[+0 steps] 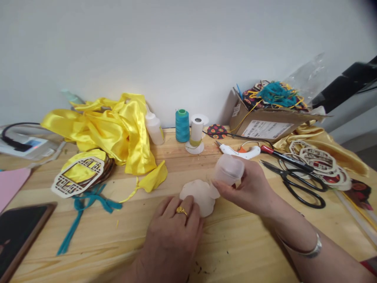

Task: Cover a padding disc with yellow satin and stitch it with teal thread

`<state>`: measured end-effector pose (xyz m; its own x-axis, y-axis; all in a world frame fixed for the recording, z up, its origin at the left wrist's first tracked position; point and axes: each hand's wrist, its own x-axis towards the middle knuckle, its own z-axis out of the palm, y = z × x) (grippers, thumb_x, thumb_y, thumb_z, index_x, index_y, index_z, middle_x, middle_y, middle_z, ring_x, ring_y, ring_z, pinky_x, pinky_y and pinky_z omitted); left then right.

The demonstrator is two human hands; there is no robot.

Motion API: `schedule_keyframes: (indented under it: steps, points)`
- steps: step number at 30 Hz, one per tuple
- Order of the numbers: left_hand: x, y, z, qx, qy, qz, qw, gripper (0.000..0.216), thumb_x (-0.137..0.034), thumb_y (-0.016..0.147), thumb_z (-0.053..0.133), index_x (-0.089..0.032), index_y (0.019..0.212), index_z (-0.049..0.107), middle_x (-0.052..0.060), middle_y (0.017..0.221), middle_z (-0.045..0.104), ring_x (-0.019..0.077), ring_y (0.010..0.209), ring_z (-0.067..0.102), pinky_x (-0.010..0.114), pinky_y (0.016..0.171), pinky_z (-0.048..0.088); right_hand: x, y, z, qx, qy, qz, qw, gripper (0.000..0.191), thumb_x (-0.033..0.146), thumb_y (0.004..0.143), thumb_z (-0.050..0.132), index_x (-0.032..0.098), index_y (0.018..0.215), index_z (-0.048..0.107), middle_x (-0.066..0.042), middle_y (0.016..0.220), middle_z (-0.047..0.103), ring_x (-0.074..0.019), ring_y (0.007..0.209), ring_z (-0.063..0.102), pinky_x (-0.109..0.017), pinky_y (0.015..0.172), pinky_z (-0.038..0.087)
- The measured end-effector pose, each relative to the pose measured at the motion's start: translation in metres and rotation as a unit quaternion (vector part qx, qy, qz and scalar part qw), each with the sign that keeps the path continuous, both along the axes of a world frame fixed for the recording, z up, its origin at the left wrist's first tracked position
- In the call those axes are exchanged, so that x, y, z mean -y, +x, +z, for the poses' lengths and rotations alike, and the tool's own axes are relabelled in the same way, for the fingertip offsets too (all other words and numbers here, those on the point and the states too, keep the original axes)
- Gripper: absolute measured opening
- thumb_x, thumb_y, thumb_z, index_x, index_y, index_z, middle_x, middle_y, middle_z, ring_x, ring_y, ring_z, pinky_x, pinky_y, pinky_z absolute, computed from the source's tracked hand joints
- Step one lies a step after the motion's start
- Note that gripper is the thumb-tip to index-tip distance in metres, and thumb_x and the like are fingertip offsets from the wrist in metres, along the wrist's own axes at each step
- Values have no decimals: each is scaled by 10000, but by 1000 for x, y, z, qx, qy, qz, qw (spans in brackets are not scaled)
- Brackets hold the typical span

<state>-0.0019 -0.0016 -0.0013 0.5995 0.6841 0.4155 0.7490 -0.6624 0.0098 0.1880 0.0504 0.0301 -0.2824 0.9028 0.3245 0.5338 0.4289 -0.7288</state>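
My left hand [173, 232], a gold ring on one finger, presses flat on the wooden table with its fingertips on a pale scalloped wooden cutout [198, 195]. My right hand [250, 186] holds a small translucent plastic bottle [229, 169], tipped with one end just above the right edge of the cutout. A silver bangle sits on that wrist.
Yellow satin cloth [118, 129] is heaped at the back left, beside a lattice wooden cutout [77, 175] and teal ribbon [85, 206]. Behind stand a glue bottle [154, 127], teal thread spool [182, 125], white spool [196, 131]. Right: glue gun [240, 150], black scissors [297, 177], cardboard box [265, 122], stacked cutouts [319, 161].
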Motion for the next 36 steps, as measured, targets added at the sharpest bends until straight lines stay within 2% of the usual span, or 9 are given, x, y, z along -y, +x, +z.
schedule_keyframes:
  steps: [10, 14, 17, 19, 23, 28, 36]
  points:
    - [0, 0, 0, 13, -15, 3, 1000, 98, -148, 777, 602, -134, 847, 669, 100, 858, 706, 269, 714, 603, 445, 637, 530, 4, -2, 3, -50, -57, 55, 996, 158, 139, 709, 624, 184, 634, 493, 47, 581, 501, -73, 503, 445, -183, 439, 356]
    - [0, 0, 6, 64, -14, 7, 998, 125, -172, 774, 605, -126, 864, 679, 113, 899, 711, 278, 787, 618, 449, 694, 522, 2, -5, 0, -139, -67, -13, 988, 157, 219, 733, 644, 181, 640, 523, 31, 569, 536, -89, 492, 471, -195, 420, 379]
    - [4, 0, 10, 98, 14, -8, 995, 88, -175, 766, 602, -151, 772, 686, 69, 672, 679, 232, 589, 601, 374, 516, 490, 0, -11, -4, -190, -53, -58, 979, 167, 245, 725, 670, 182, 651, 533, 35, 555, 545, -88, 476, 478, -191, 402, 380]
    - [8, 0, 9, 96, 35, -19, 995, 88, -174, 765, 604, -152, 745, 687, 37, 547, 631, 202, 465, 559, 334, 422, 435, 1, -17, -7, -182, -34, -66, 980, 163, 234, 717, 680, 182, 653, 540, 37, 557, 548, -87, 478, 484, -189, 408, 387]
    - [14, 1, 2, 66, 53, 10, 996, 117, -169, 772, 587, -121, 797, 691, 26, 478, 604, 207, 398, 545, 335, 372, 405, 5, -28, -10, -128, 12, -62, 990, 189, 232, 711, 693, 183, 637, 526, 29, 602, 546, -93, 526, 500, -207, 476, 424]
    - [15, 0, -4, 21, 42, 24, 999, 130, -150, 771, 571, -110, 820, 685, 20, 474, 590, 210, 378, 541, 333, 347, 402, 7, -34, -12, -89, 7, -31, 996, 191, 260, 737, 676, 187, 658, 518, 26, 624, 538, -98, 538, 498, -220, 496, 418]
    - [15, -3, -6, -63, 16, -9, 998, 266, -37, 695, 542, -64, 913, 692, 33, 505, 621, 200, 387, 569, 324, 334, 469, 9, -39, -13, -64, 10, 1, 998, 230, 273, 730, 691, 203, 681, 477, 37, 653, 532, -86, 530, 451, -213, 474, 372]
